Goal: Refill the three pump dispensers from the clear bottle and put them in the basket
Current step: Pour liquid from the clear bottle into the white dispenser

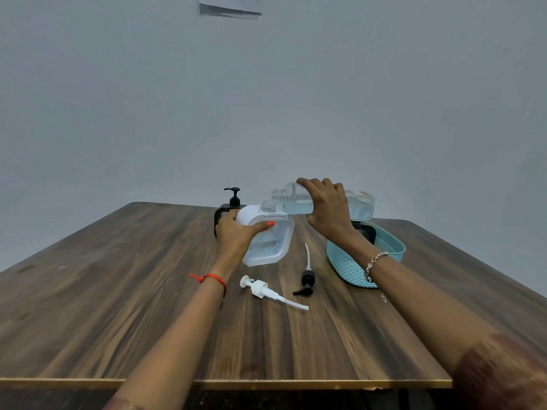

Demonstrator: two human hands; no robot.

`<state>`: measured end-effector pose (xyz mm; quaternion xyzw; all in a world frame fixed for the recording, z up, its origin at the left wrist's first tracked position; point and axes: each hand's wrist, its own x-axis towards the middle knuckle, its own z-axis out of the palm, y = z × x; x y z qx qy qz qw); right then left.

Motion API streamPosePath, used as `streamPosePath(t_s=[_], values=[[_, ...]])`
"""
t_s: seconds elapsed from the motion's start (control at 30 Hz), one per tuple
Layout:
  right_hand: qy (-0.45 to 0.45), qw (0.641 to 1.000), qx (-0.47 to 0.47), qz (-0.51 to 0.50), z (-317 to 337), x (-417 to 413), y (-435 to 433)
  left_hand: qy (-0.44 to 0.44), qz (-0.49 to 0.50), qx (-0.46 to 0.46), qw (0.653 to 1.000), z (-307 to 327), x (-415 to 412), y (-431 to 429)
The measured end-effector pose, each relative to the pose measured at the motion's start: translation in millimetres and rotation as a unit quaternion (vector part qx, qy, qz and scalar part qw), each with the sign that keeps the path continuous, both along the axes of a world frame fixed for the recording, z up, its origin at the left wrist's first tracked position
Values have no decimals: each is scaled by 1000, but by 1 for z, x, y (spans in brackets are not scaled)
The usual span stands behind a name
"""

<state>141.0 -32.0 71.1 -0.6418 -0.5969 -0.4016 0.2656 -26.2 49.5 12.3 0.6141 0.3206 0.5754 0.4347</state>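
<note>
We tilt the white-topped translucent dispenser (273,247), left hand (235,236) grip clamped on it, so the clear plastic bottle (361,204), clamped in the right hand (325,210) grip just above, reaches its neck.

By the table's (148,291) far edge a capped dispenser (234,201) stands behind the open dispenser (268,247), two loose pumps (262,290) lie before it, the basket (349,267) to its right.

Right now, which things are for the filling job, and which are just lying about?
For the job: clear bottle, white dispenser, black dispenser behind it, blue basket, dark dispenser inside it, white pump, black pump.
Just there: paper on the wall.
</note>
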Motion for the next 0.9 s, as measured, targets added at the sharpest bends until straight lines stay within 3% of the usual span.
streamPosePath(t_s=[0.23, 0.37, 0.5, 0.63, 0.9], values=[[42, 999, 4, 31, -4, 4, 8, -26, -25, -6, 999, -2, -3, 4], [137, 986, 12, 91, -2, 2, 16, -31, -47, -16, 998, -2, -6, 9], [333, 921, 19, 201, 9, 6, 22, -39, -83, -26, 995, -4, -11, 16], [476, 848, 12, 234, 6, 15, 31, -64, -152, -52, 985, -5, -18, 26], [584, 767, -48, 264, -33, 21, 61, -107, -234, -54, 965, -16, -28, 44]])
